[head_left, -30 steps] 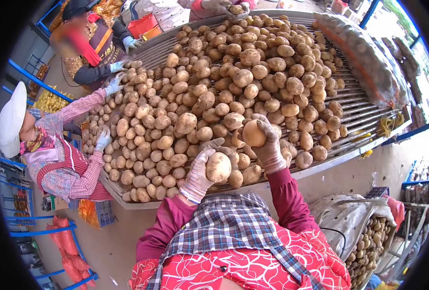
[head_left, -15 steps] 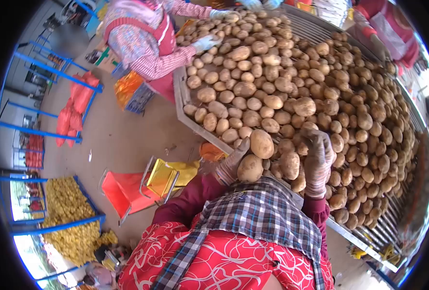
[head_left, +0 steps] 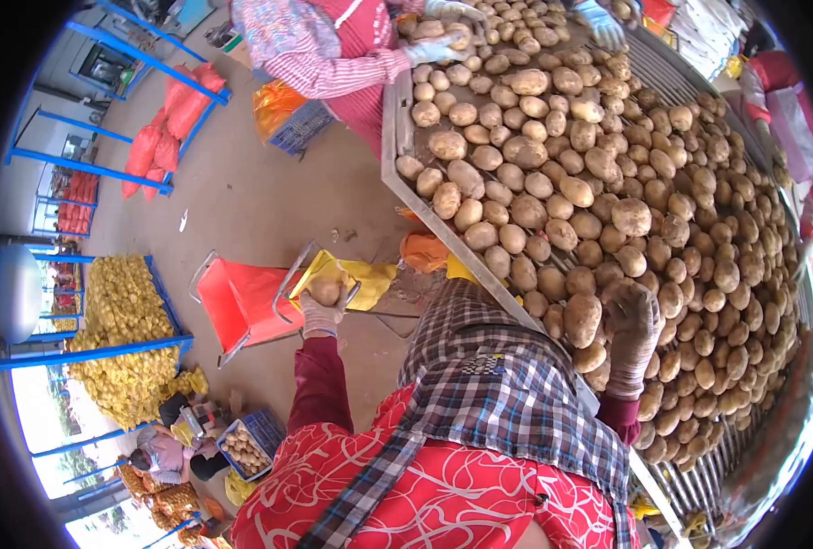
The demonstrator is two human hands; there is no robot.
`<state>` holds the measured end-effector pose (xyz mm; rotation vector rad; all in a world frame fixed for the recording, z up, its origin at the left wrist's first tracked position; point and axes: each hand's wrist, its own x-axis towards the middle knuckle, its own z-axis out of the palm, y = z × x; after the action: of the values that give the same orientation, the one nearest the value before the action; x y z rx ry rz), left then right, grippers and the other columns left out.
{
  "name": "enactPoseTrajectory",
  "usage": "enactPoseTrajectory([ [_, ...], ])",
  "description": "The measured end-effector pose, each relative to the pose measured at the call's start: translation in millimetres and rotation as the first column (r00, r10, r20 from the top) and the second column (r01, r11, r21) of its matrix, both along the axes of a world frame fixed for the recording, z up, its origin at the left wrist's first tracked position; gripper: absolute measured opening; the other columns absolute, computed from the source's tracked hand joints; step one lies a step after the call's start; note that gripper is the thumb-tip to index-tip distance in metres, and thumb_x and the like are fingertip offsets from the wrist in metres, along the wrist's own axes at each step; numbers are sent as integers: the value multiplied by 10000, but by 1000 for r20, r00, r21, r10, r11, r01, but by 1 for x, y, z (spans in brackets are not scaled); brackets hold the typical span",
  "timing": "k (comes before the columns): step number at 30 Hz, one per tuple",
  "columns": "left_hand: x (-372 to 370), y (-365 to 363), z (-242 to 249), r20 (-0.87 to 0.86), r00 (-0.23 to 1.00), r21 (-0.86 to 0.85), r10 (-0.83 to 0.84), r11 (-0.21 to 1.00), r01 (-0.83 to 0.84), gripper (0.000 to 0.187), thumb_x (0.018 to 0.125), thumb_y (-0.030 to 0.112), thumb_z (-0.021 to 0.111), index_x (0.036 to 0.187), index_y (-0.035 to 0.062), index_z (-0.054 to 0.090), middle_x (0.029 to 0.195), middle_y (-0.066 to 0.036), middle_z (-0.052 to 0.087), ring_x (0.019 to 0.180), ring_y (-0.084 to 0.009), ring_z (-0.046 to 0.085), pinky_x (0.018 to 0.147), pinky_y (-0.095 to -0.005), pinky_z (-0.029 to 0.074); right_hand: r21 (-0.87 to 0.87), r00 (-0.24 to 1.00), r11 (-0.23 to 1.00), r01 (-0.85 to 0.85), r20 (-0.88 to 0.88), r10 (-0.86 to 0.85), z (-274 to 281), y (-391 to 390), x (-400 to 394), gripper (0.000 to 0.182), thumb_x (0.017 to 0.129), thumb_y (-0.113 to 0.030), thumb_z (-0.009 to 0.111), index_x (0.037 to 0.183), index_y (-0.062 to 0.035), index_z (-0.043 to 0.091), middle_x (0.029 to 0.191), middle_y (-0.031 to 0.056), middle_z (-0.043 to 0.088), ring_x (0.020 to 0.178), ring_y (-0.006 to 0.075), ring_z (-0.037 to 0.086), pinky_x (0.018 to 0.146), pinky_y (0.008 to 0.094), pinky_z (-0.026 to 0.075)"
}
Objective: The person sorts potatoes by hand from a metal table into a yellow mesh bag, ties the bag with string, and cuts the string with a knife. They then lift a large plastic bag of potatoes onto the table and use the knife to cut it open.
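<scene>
My left hand (head_left: 321, 314), in a pale work glove, is closed round a potato (head_left: 328, 289) at the mouth of a yellow bag (head_left: 367, 285) on a metal frame. My right hand (head_left: 632, 331), in a dirty glove, rests at the near edge of the potato pile (head_left: 598, 197) with its fingers curled down. What lies under those fingers is hidden. A large potato (head_left: 583, 320) sits just left of them.
A metal rim (head_left: 466, 247) borders the sorting table. Beside the yellow bag hangs a red bag (head_left: 242, 302) on a frame. Co-workers' gloved hands (head_left: 436, 50) handle potatoes at the far side. Full yellow sacks (head_left: 118, 334) and red sacks (head_left: 187, 105) stand at left.
My left hand has swung left from the table edge to the yellow bag with a potato. My right hand stays over the pile. The view has turned left, and a co-worker's hands have shifted.
</scene>
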<state>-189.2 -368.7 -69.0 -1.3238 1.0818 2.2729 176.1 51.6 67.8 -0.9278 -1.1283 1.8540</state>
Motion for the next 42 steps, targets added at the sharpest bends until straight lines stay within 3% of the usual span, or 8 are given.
enactPoseTrajectory([
  [8, -19, 81, 5, -213, 927, -146, -309, 948, 282, 613, 868, 447, 626, 1309, 53, 465, 1375, -141, 477, 1158, -293, 576, 964, -515, 495, 259, 794, 793, 552, 129, -594, 24, 2, 110, 243, 997, -223, 556, 1063, -10, 653, 940, 41, 680, 868, 123, 633, 805, 276, 524],
  [12, 94, 254, 133, -493, -88, -642, -865, 295, 708, 457, 929, 268, 621, 1310, 28, 541, 1280, -143, 577, 1159, -278, 567, 997, -390, 485, 436, 720, 775, 458, 330, -611, 11, -32, 129, 127, 956, -67, 581, 1035, 6, 648, 878, 2, 643, 787, 72, 562, 703, 210, 460],
  [16, 191, 348, 169, 91, -992, -975, -92, 194, -107, 460, 739, 189, 746, 1164, 46, 643, 1212, -123, 614, 1164, -305, 556, 1000, -470, 452, 456, 518, 855, -247, 808, -281, 10, -77, 91, 328, 794, -160, 704, 1108, -97, 635, 959, 138, 676, 899, 322, 640, 788, 411, 516],
  [22, 220, 379, 146, 522, -835, -852, 172, 156, -500, 501, 719, 163, 732, 1193, 55, 611, 1236, -122, 572, 1156, -309, 539, 1019, -448, 426, 439, 286, 784, -439, 895, -341, -8, -76, 59, 473, 728, -256, 730, 1165, -126, 601, 955, 130, 623, 920, 335, 594, 792, 458, 495],
  [24, 206, 376, 151, -123, -981, -984, -149, -112, 140, 513, 797, 192, 710, 1271, 67, 558, 1189, -127, 581, 1109, -281, 564, 986, -416, 449, 420, 366, 859, -292, 879, -305, 0, -76, 66, 463, 701, -247, 757, 1124, -123, 618, 1022, 129, 616, 979, 337, 578, 827, 448, 498],
  [27, 190, 373, 166, -618, -319, -100, -719, -331, 938, 475, 939, 299, 580, 1343, 84, 454, 1175, -148, 599, 1002, -305, 635, 930, -460, 530, 498, 394, 848, -181, 827, -402, -5, -77, 66, 483, 680, -215, 788, 1123, -113, 625, 1045, 128, 620, 1003, 341, 580, 860, 437, 502],
  [36, 192, 364, 152, -220, 296, 451, -930, 173, 875, 457, 912, 426, 552, 1167, 50, 601, 1115, -136, 654, 993, -290, 655, 885, -471, 558, 794, 767, 608, 2, 389, -511, 33, -30, 25, 437, 797, -167, 709, 1201, -59, 585, 1173, 161, 593, 1074, 369, 558, 931, 436, 471],
  [42, 223, 377, 132, -609, 152, 612, -778, -339, 714, 477, 1028, 423, 409, 1355, 78, 454, 1312, -91, 517, 1251, -210, 505, 1068, -345, 420, 572, 969, 820, 24, 188, -159, 23, -30, -19, 365, 1001, -194, 460, 1320, -19, 489, 1292, 188, 511, 1238, 332, 489, 1085, 398, 368],
])
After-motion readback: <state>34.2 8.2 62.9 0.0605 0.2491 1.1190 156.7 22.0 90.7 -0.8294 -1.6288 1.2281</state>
